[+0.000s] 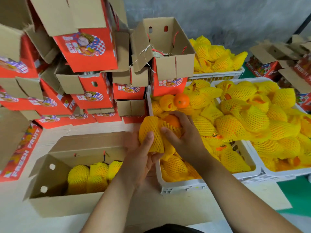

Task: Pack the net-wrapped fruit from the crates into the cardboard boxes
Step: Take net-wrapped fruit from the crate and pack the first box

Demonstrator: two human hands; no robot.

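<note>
Crates w/ white plastic walls fill the right half: near crate (183, 184) in the centre, a second crate (276, 174) touching it on the right, a third (217, 75) farther back, all heaped w/ yellow net-wrapped fruit (242, 125). Open cardboard box (55, 201) sits near left on the pale tabletop (193, 207), its right rim just beside the near crate's left wall; only a narrow strip of table between them. Far left is a crowded, tilting stack of red printed boxes (87, 47), reaching down to just behind the open box's far flap. Box holds a few netted fruit in its middle and right part, left part dark and free.

Both hands meet above the gap between box and near crate. Left hand (141, 158) grips a netted fruit (151, 132) from below, thumb across the net. Right hand (181, 133) curls round an orange (172, 121) that pokes out of its net, touching the left's fruit. One bare orange (181, 100) lies far in the near crate.
</note>
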